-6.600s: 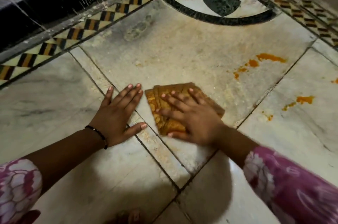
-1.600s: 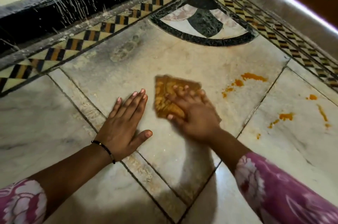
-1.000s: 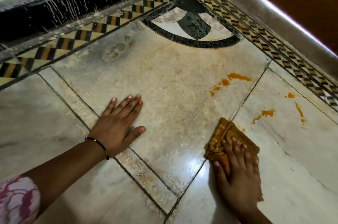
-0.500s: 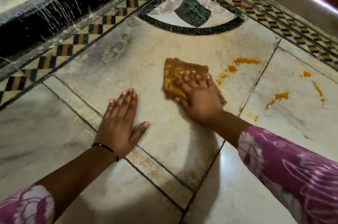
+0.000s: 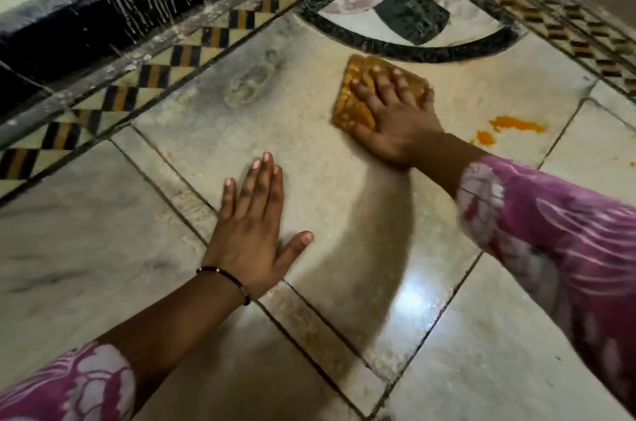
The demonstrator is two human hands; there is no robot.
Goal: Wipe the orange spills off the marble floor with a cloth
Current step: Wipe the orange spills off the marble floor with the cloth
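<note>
Right hand (image 5: 395,117) and cloth (image 5: 354,100) now farther out than half a second ago, close to the dark arc inlay (image 5: 413,54), orange spill (image 5: 518,124) now right of the wrist, apparently unwiped, left hand (image 5: 253,231) shifted slightly right.

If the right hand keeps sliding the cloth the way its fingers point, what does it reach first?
The right hand, pressing the cloth, points up and slightly left. First it would likely meet the black curved inlay band just beyond the cloth's far edge, not the orange spill, which lies off to its right.
</note>
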